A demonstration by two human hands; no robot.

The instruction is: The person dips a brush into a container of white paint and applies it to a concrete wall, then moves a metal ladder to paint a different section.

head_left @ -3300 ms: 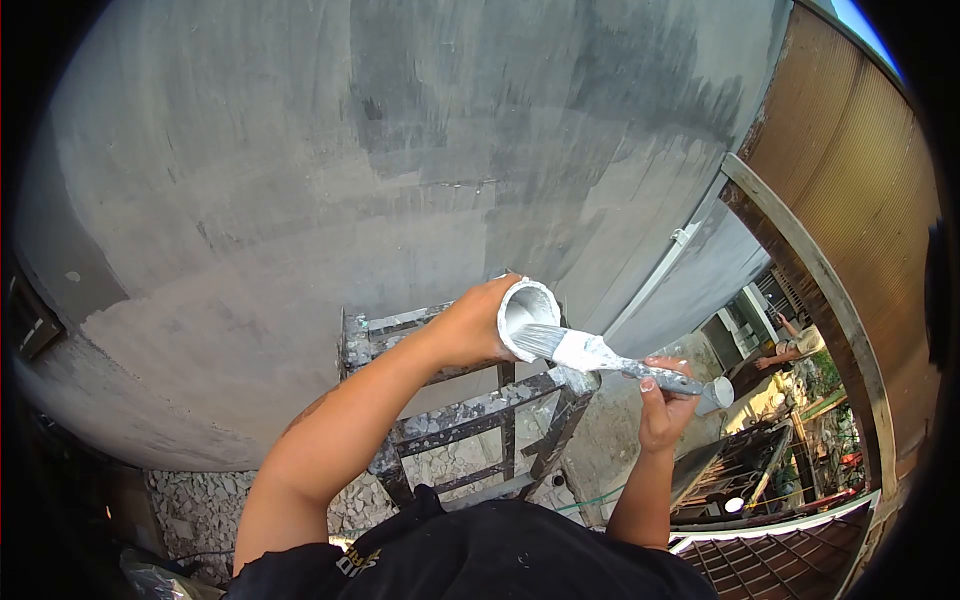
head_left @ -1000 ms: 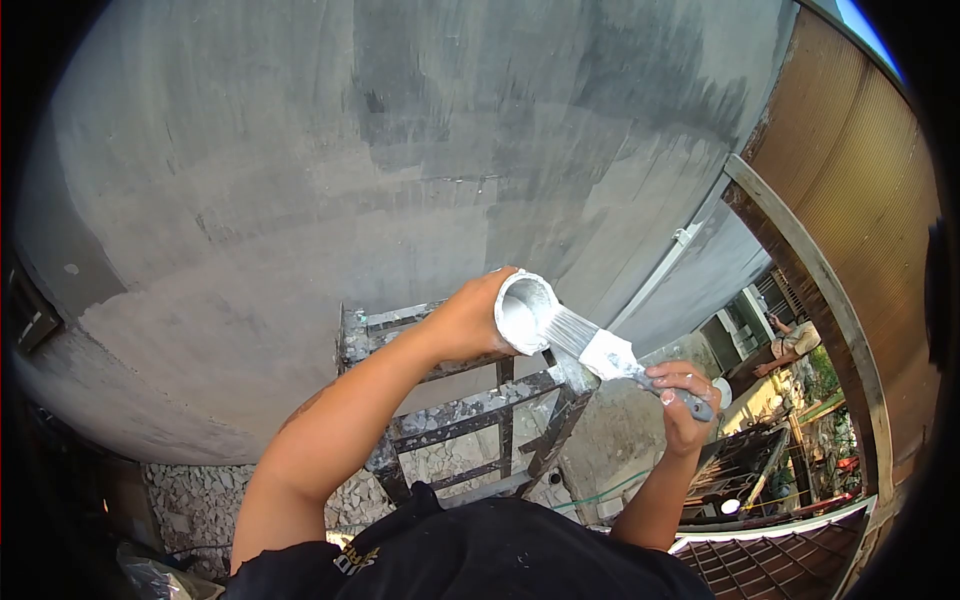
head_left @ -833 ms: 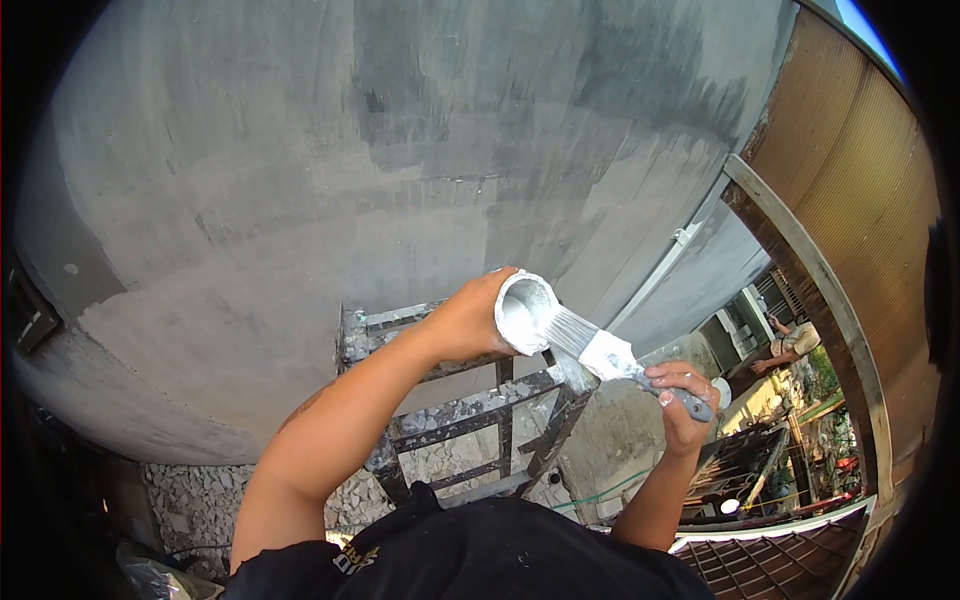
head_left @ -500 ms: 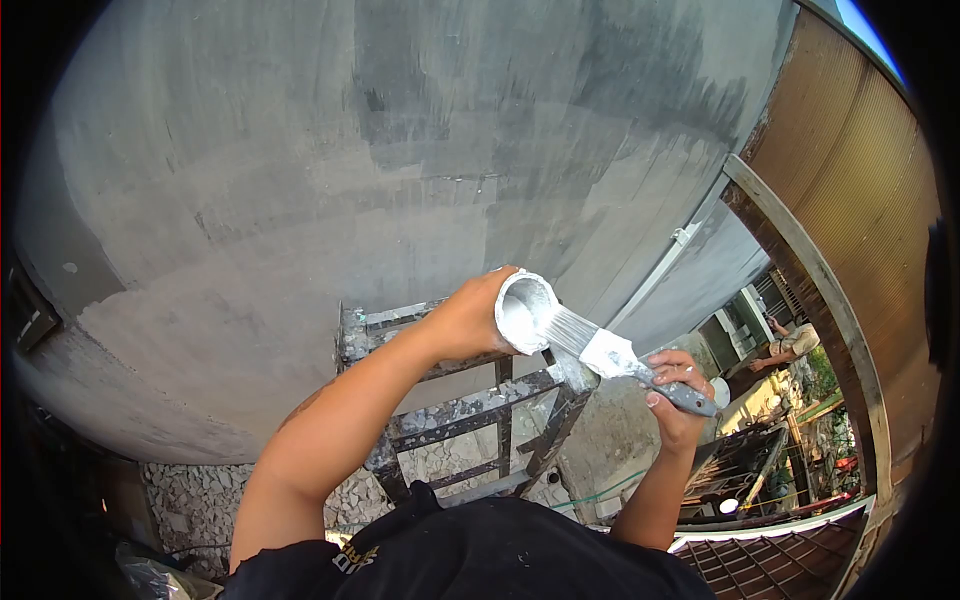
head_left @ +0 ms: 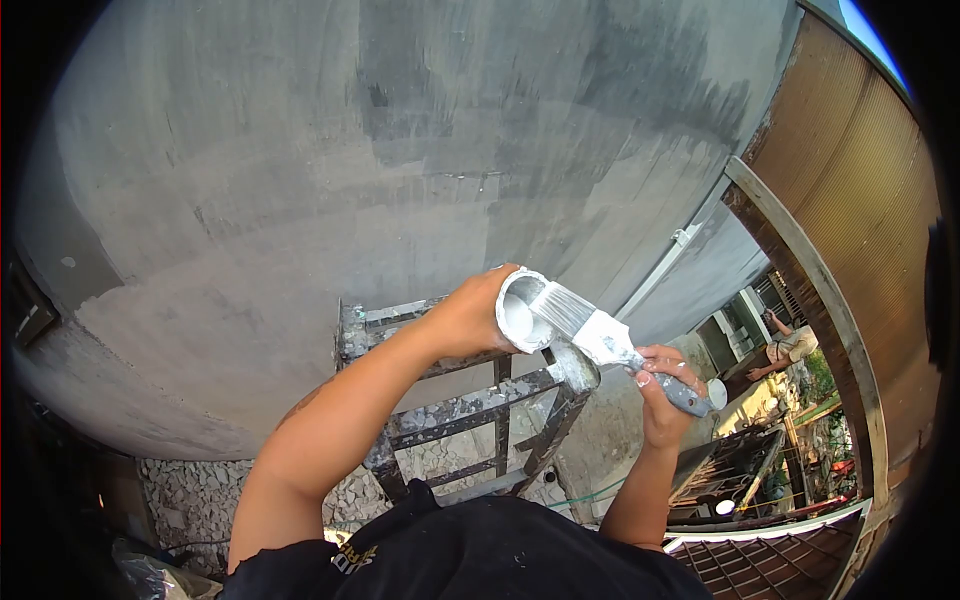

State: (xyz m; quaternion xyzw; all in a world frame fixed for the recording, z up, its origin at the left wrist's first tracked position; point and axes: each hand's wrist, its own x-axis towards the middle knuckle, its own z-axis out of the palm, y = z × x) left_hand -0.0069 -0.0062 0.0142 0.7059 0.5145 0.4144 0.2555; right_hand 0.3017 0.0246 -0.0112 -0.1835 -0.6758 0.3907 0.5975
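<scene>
My left hand [head_left: 472,318] is wrapped round a small paint cup [head_left: 514,318], tilted so its mouth faces me and coated white inside. In my right hand [head_left: 668,392] is a wide paintbrush [head_left: 605,340], gripped by its grey handle. White paint covers the brush's collar and bristles. The bristle tips lie over the right side of the cup's rim. Both hands are in front of a grey wall [head_left: 300,200] with darker brushed patches.
A paint-spattered metal stand [head_left: 480,408] is below my hands, over broken rubble [head_left: 195,495]. A wooden frame [head_left: 815,255] with brown corrugated sheeting [head_left: 860,190] rises at the right. Beyond it, another person [head_left: 793,346] is beside scattered clutter.
The brush has turned and shifted slightly up, its bristles now flatter over the cup's rim. My right hand has moved a little left. My left hand keeps the cup almost still.
</scene>
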